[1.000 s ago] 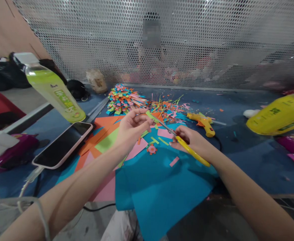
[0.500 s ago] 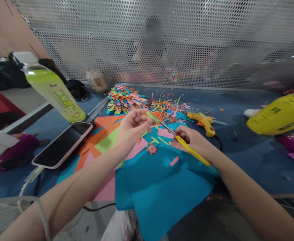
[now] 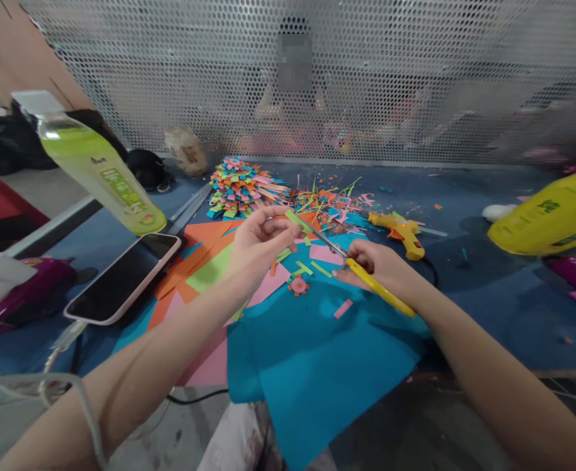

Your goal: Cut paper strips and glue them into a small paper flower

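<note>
My left hand (image 3: 263, 243) pinches a small green paper strip (image 3: 295, 221) between thumb and fingers. Yellow-handled scissors (image 3: 379, 286) are gripped in my right hand (image 3: 374, 265), their blades pointing up and left to the strip. Whether the blades touch it I cannot tell. Below the hands lies a large blue paper sheet (image 3: 312, 353). On it rest a pink and orange paper flower (image 3: 298, 285), a pink paper piece (image 3: 343, 309) and several green strips (image 3: 321, 269). Orange, green and pink sheets (image 3: 209, 268) spread out under my left wrist.
Behind the hands stand a cone of colourful paper strips (image 3: 243, 190) and a heap of paper scraps (image 3: 330, 206). A yellow glue gun (image 3: 400, 234) lies to the right, near a yellow bottle (image 3: 548, 216). At left are a phone (image 3: 124, 278) with a cable and a green drink bottle (image 3: 101, 170).
The whole view has shifted slightly. Both hands keep their grip on the green strip and the scissors, with hardly any movement between them.
</note>
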Motion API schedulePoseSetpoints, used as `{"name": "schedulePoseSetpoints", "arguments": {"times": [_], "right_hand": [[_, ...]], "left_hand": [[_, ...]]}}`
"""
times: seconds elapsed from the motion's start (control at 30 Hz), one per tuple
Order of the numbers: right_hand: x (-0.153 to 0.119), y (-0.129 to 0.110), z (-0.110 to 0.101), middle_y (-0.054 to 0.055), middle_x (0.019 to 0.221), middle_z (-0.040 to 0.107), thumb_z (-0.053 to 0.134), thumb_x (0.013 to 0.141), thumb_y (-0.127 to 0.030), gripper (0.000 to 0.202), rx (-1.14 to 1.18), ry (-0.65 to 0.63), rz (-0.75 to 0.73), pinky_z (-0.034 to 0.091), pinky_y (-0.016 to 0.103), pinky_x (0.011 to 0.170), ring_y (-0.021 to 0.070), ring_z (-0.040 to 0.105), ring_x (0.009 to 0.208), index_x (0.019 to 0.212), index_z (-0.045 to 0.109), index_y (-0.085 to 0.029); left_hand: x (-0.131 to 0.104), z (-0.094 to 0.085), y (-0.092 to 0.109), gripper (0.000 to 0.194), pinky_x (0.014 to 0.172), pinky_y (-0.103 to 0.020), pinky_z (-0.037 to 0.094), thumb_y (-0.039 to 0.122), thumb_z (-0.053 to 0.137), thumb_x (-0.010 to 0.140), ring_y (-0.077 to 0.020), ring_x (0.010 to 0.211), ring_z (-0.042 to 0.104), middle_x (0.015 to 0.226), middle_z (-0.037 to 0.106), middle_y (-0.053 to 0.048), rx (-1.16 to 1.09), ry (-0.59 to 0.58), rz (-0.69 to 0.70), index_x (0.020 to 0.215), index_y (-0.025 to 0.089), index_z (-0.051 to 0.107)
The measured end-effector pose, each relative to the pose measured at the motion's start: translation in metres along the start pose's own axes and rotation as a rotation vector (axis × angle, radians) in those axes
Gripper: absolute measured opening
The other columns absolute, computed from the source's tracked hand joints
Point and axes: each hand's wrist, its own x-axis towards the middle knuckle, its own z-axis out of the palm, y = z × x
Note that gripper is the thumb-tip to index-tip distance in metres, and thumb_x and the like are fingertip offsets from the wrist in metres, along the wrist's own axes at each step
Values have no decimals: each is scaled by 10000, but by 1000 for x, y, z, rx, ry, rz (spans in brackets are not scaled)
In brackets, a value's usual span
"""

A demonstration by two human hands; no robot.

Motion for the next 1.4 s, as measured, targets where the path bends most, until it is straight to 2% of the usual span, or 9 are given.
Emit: {"name": "schedulePoseSetpoints", "arguments": {"times": [0.2, 0.47, 0.93, 1.1, 1.27, 1.4], "right_hand": [[0, 2, 0, -39, 567, 450, 667, 660, -452, 348, -10, 4, -6, 276, 233, 462, 108, 398, 529, 696, 421, -208], [-1, -3, 1, -33, 603, 471, 663, 661, -439, 337, -5, 12, -13, 313, 243, 502, 117, 415, 562, 732, 428, -208], [1, 0, 2, -53, 547, 432, 676, 632, -470, 376, -15, 17, 9, 278, 224, 474, 98, 369, 526, 681, 413, -206], [1, -2, 3, -42, 589, 468, 657, 658, -460, 353, -3, 25, -4, 311, 229, 503, 110, 407, 562, 738, 428, -203], [2, -1, 5, -50, 557, 448, 641, 666, -482, 363, -21, 51, -6, 289, 228, 483, 106, 378, 539, 733, 417, -205], [6, 1, 7, -50, 528, 425, 624, 660, -527, 390, -92, 126, 2, 269, 231, 464, 104, 362, 514, 687, 400, -209]], "left_hand": [[0, 0, 0, 292, 559, -198, 486, 218, 730, 654, -98, 617, 622, 676, 648, 13, -5, 6, -7, 885, 165, 558], [-1, -2, -3, 337, 503, -196, 466, 224, 716, 674, -85, 530, 591, 691, 646, 11, 32, -51, -52, 956, 158, 543], [2, -3, -7, 396, 563, -219, 476, 237, 738, 652, -122, 626, 639, 713, 666, -9, 15, -64, -83, 981, 147, 539], [0, 0, -8, 421, 554, -211, 466, 232, 748, 633, -91, 549, 605, 668, 657, 20, 12, -91, -118, 976, 155, 517], [1, 4, -9, 431, 558, -219, 465, 232, 760, 605, -83, 528, 589, 676, 652, 27, -10, -68, -144, 946, 155, 508], [9, 7, -14, 422, 568, -228, 471, 241, 753, 606, -85, 530, 589, 666, 637, 37, -16, -64, -117, 933, 160, 498]]}}
